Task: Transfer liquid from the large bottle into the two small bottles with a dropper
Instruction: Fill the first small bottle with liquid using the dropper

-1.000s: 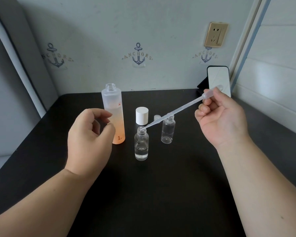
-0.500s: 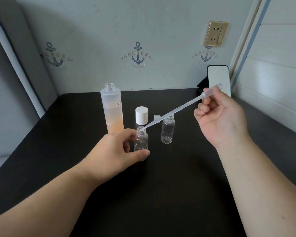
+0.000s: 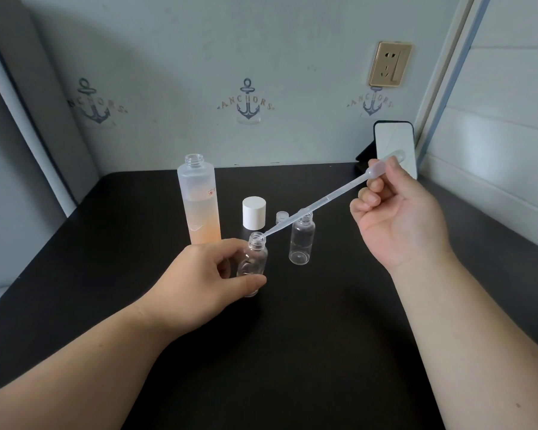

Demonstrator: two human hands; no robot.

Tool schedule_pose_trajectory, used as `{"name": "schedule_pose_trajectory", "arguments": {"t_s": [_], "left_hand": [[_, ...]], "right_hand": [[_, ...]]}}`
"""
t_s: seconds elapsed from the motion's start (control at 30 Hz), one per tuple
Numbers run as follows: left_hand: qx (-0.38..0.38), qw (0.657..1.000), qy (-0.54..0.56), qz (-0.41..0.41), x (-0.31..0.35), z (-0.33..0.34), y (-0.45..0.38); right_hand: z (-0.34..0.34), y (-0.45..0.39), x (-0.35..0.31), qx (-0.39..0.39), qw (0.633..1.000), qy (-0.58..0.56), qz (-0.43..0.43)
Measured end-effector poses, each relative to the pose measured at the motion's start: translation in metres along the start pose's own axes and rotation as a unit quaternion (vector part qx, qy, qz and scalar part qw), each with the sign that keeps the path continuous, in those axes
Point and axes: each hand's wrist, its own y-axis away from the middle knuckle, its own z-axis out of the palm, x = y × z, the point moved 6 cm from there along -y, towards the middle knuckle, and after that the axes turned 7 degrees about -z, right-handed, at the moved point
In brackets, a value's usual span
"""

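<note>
A tall frosted large bottle (image 3: 199, 200) with orange liquid stands uncapped on the black table (image 3: 292, 352). In front of it my left hand (image 3: 199, 280) grips a clear small bottle (image 3: 253, 259), thumb and fingers around its body. My right hand (image 3: 398, 218) pinches the bulb of a clear plastic dropper (image 3: 317, 207). The dropper slants down to the left and its tip sits at the mouth of the held bottle. A second small bottle (image 3: 302, 242) stands open just to the right, under the dropper's stem.
A white cap (image 3: 254, 212) stands behind the small bottles, with a small clear cap (image 3: 280, 216) beside it. A phone (image 3: 393, 144) leans in the back right corner below a wall socket (image 3: 389, 64). Walls enclose the table at the back and right.
My left hand came down from mid-air beside the large bottle and took hold of the nearer small bottle. The dropper and my right hand have barely moved.
</note>
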Motion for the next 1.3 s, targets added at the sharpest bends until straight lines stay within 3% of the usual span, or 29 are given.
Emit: {"name": "schedule_pose_trajectory", "arguments": {"t_s": [0.67,1.3], "left_hand": [[0.008,1.000,0.001,-0.012,-0.0034,0.0001,-0.0023],[0.007,0.999,-0.027,-0.023,0.0013,0.0005,-0.0007]], "right_hand": [[-0.0002,0.0013,-0.0003,-0.027,1.000,-0.010,0.012],[-0.0031,-0.0011,0.0016,0.017,0.997,0.078,-0.018]]}}
